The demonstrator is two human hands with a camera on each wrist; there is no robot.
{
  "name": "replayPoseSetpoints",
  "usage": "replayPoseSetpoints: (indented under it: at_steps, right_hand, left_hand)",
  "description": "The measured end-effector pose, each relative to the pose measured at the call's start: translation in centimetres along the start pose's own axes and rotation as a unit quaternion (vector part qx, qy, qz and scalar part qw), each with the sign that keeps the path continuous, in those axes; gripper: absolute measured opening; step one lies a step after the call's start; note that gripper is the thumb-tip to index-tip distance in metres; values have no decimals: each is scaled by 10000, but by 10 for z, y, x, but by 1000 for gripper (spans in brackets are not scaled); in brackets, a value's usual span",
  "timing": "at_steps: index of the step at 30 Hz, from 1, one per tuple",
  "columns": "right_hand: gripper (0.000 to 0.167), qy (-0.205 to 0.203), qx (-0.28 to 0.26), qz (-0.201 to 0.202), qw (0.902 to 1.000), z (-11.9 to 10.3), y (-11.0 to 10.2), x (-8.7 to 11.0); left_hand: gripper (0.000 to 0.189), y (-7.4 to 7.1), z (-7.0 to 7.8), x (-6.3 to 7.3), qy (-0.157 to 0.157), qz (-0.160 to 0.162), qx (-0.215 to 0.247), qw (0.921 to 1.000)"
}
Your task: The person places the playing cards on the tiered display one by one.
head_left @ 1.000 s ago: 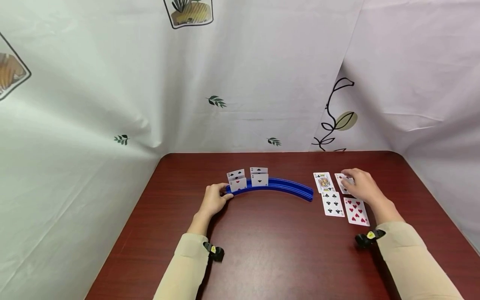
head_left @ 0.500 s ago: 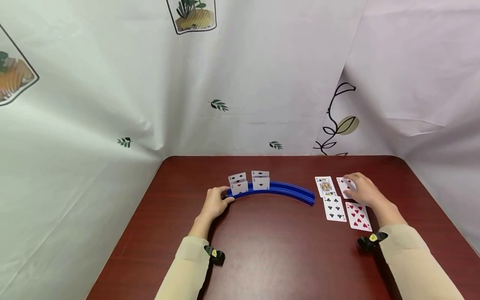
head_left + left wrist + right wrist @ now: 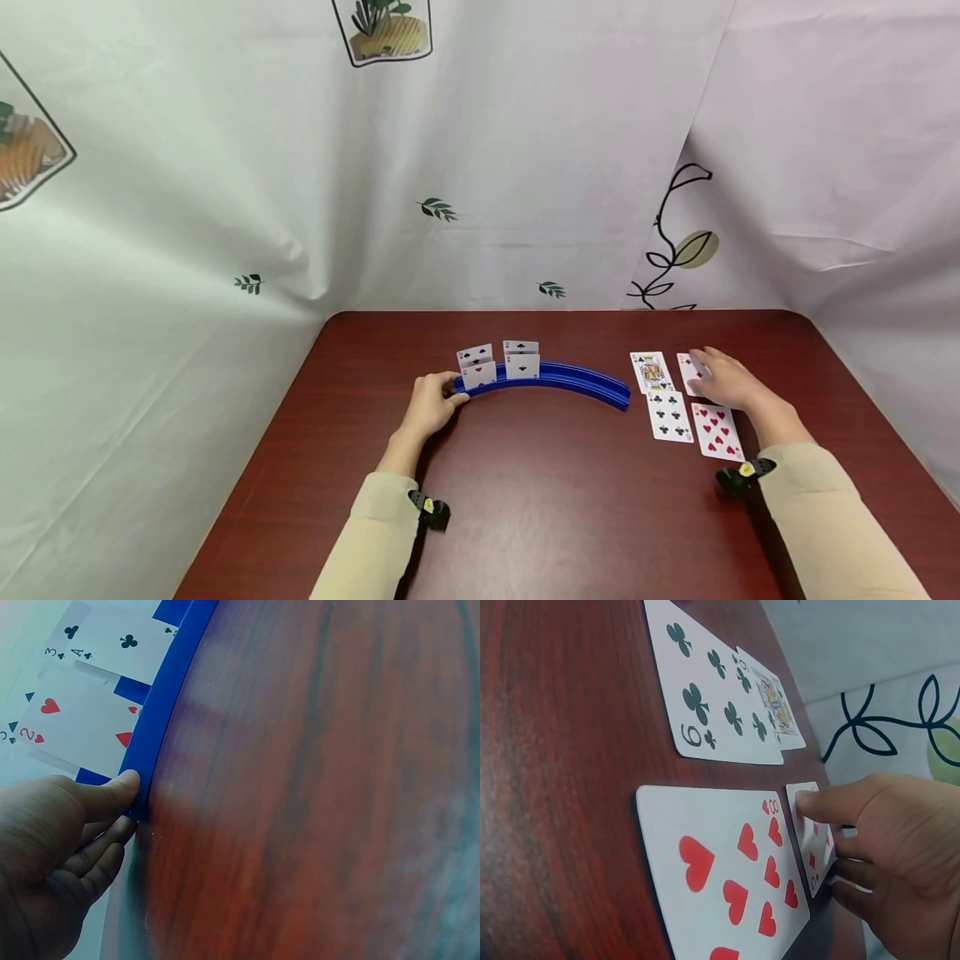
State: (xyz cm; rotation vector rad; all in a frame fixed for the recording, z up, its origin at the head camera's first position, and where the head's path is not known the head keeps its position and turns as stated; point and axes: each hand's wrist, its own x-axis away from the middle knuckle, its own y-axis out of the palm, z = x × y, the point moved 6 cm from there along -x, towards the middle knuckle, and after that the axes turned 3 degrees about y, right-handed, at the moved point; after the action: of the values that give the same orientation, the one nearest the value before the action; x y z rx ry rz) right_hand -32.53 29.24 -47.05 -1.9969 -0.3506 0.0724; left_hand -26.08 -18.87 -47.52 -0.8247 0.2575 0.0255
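At the left end of a curved blue card holder (image 3: 585, 380), my left hand (image 3: 431, 404) pinches the plastic between thumb and fingers. A two of hearts (image 3: 71, 724) and an ace of clubs (image 3: 124, 641) stand upright in it, each with another card partly hidden behind. On the right, my right hand (image 3: 726, 382) has its thumb on a diamond card (image 3: 812, 859) and its fingers bent at the card's far edge. The hand covers part of that card. Beside it lie an eight of hearts (image 3: 712, 862), a six of clubs (image 3: 724, 712) and a face card (image 3: 651, 372).
The dark reddish-brown table (image 3: 555, 483) carries everything, its back edge against a white printed curtain (image 3: 480, 150). More curtain hangs along the left and right sides. The six of clubs slightly overlaps the face card.
The diamond card has shifted slightly to the right with my right hand, away from the face card. My left hand and the card holder stay put; the head view tilted a little earlier.
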Motion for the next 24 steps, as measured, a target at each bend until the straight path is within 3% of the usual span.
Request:
replayPoseSetpoints:
  at_steps: [5,18,24]
  right_hand:
    - [60,-90,7,207,9997,2,-2,1]
    - [70,-20,70,221,9997,7,-5,1]
    - [75,194,-126,606,9979,9,-10,2]
  left_hand:
    - [33,0,0,-1,11,-2,-14,10000]
    - [34,-1,1,0,-69,-41,25,10000]
    - [33,-2,2,1,-115,-37,42,9999]
